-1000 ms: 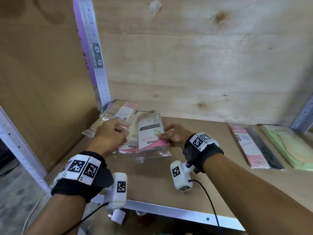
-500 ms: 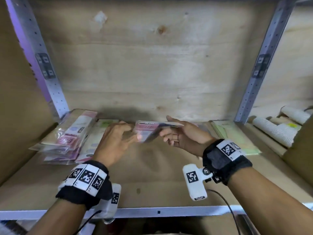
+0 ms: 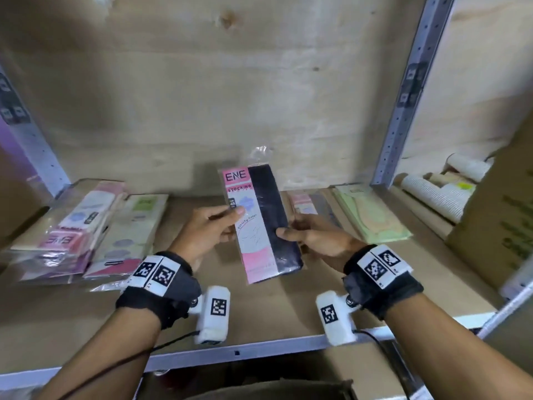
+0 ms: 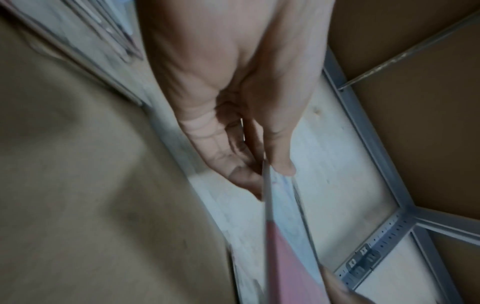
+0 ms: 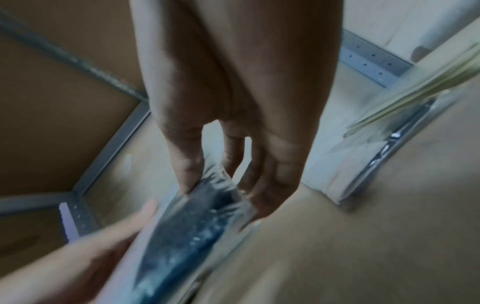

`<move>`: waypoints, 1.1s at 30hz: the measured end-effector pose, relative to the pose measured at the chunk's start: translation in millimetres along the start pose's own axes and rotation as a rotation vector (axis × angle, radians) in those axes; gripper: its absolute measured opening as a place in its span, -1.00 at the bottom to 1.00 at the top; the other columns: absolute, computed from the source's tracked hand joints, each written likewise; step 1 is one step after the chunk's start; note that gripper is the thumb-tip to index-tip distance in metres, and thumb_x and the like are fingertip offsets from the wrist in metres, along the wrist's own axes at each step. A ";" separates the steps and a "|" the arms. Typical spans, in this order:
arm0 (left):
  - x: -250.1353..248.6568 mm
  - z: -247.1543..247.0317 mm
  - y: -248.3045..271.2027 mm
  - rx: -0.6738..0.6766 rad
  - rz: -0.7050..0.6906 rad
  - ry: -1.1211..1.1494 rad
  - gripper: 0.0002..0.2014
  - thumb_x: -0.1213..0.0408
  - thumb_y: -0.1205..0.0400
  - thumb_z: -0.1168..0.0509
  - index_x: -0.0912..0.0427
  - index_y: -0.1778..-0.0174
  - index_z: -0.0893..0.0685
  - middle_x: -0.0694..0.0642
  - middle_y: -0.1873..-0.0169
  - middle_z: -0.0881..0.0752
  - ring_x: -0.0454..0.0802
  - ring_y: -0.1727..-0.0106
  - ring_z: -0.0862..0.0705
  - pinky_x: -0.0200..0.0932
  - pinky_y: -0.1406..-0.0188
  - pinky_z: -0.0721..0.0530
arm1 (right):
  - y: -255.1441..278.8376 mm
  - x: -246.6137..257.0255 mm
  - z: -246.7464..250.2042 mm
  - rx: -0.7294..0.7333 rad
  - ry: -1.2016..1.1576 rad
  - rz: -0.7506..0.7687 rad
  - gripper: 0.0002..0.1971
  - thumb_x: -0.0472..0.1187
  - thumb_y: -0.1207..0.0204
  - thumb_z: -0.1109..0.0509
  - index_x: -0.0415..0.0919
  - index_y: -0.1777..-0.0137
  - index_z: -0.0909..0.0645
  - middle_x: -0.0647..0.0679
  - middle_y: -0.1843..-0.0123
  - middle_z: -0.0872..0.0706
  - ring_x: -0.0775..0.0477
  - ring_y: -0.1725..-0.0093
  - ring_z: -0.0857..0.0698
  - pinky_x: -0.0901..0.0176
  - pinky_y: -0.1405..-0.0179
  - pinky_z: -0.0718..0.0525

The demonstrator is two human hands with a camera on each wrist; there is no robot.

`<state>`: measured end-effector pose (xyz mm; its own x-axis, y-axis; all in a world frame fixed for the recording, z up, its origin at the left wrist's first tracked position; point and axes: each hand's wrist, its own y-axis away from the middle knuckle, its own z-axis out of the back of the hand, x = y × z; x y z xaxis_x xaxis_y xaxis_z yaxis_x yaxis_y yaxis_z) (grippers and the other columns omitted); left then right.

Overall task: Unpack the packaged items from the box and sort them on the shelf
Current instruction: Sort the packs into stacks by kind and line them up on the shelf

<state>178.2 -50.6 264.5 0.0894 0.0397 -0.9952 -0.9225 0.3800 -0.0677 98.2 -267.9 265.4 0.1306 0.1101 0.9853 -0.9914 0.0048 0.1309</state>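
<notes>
Pink-and-black stocking packet (image 3: 261, 226) is being held up over the shelf board (image 3: 259, 307) in the head view, gripped at its left edge by the left hand (image 3: 206, 235) and at its right edge by the right hand (image 3: 315, 239); the sorting step is judged to be in hand, with the label being read. Like packets (image 3: 311, 204) are lying just beyond the right hand beside green packets (image 3: 372, 212), so the next move calls for carrying it rightward and laying it flat there. Left wrist view is showing the thumb and curled fingers (image 4: 244, 176) pinching the packet's edge (image 4: 285, 236). Right wrist view, blurred, appears to be showing the fingers (image 5: 267, 191) curling under the dark half (image 5: 187, 222) with the thumb on top.
</notes>
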 end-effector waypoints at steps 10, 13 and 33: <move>5.3 10.9 -29.8 -0.305 0.070 0.059 -0.53 0.02 -0.56 -0.50 0.17 -0.32 -0.70 0.14 -0.08 -0.83 -0.05 0.11 -0.80 -0.24 0.13 -0.66 | 9.1 -8.4 32.6 0.238 0.060 -0.101 -0.70 -0.32 -0.62 -0.42 -0.37 -0.32 -0.65 -0.34 -0.24 -0.78 -0.29 -0.18 -0.78 0.02 -0.21 -0.74; 16.0 15.4 -29.5 -0.310 0.065 -0.155 -0.60 -0.04 -0.56 -0.48 0.12 -0.21 -0.78 0.10 0.09 -0.87 -0.14 0.27 -0.80 -0.42 0.33 -0.64 | 9.4 -11.6 38.0 0.168 0.130 -0.104 -0.75 -0.27 -0.57 -0.48 -0.32 -0.21 -0.71 -0.32 -0.14 -0.80 -0.26 -0.07 -0.76 -0.07 -0.22 -0.65; 21.8 18.0 -18.0 -0.095 0.313 0.167 -0.50 -0.26 -0.62 -0.26 0.10 0.41 -0.60 0.00 0.69 -0.54 -0.15 0.78 -0.40 -0.41 0.87 -0.21 | 24.5 -3.7 64.4 0.216 0.188 -0.095 -0.73 -0.46 -0.62 -0.34 -0.40 -0.31 -0.60 -0.34 -0.22 -0.70 -0.30 -0.18 -0.70 -0.21 -0.29 -0.63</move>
<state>203.5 -39.9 245.4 -0.2581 -0.0138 -0.9660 -0.9268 0.2858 0.2435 74.1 -332.2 272.0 0.1985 0.3012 0.9327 -0.9473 -0.1850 0.2613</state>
